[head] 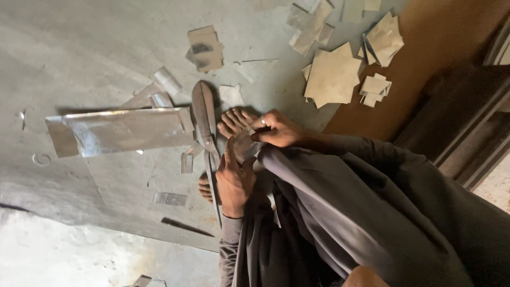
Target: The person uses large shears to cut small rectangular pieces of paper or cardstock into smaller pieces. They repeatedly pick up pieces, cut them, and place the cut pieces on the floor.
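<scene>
A small metal piece (245,144) is gripped at frame centre by the left hand (235,182) and right hand (279,130); cut squares (332,77) are piled upper right; the long sheet (122,132), apparently uncut, is left beside the shears (204,119).

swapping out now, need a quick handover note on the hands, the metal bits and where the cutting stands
Left hand: fingers on the small metal piece, beside the big shears.
Right hand: pinches the same small piece from the other side, over a bare foot.
Shears: lying flat on the floor, in neither hand, blades pointing away from the person.
Long shiny metal strip: flat on the floor beside the shears' blades.
Done: a pile of cut squares and smaller stacks lie further out; offcuts are scattered around.
Left: the long strip looks mostly uncut; the small piece is in hand, not yet put down.
</scene>
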